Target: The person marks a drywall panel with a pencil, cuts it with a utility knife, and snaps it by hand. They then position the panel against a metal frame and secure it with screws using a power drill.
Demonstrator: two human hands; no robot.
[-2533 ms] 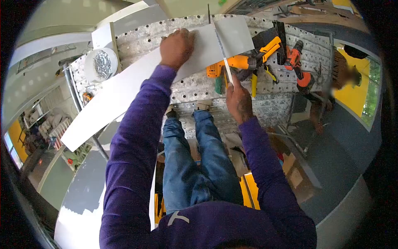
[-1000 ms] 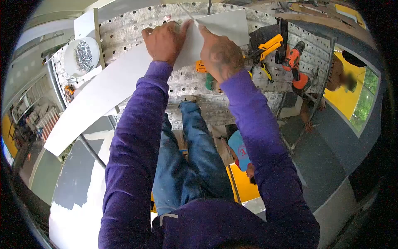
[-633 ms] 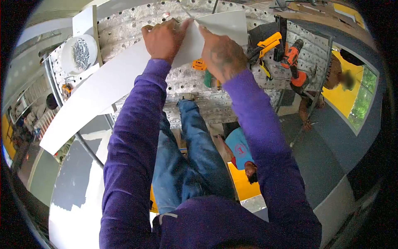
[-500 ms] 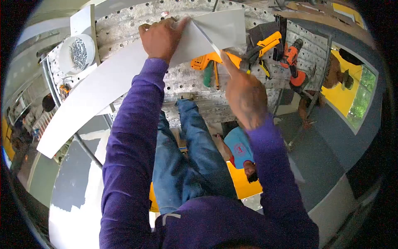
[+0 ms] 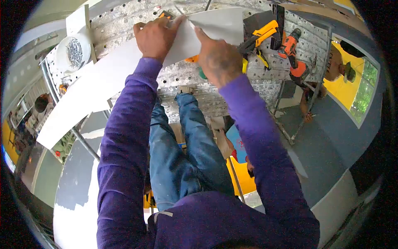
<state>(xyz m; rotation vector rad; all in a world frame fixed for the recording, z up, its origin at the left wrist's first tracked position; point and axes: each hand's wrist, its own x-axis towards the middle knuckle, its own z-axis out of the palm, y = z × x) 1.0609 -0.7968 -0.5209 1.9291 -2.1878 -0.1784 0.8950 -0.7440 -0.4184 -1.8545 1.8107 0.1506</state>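
A long, curved white board (image 5: 103,79) lies across the perforated metal planks. At its far edge my left hand (image 5: 155,39) grips it, fingers bent and thumb beside the cut line. My right hand (image 5: 219,60) is closed around a handsaw (image 5: 179,10), index finger stretched along it. Only a thin strip of its blade shows, crossing the board and sticking out past the far edge; the handle is hidden under my hand. Partly covered by the board and my right hand is an orange-yellow tool (image 5: 192,59).
A white bucket (image 5: 62,58) of screws stands at the left. To the right lie a yellow-and-black tool (image 5: 265,33) and an orange drill (image 5: 290,45). Below the metal planks (image 5: 182,74) is a person in a blue shirt (image 5: 236,143); another person (image 5: 336,68) is at far right.
My right hand has pushed forward and left with the handsaw, so the blade now extends beyond the board's far edge. My left hand stays on the board.
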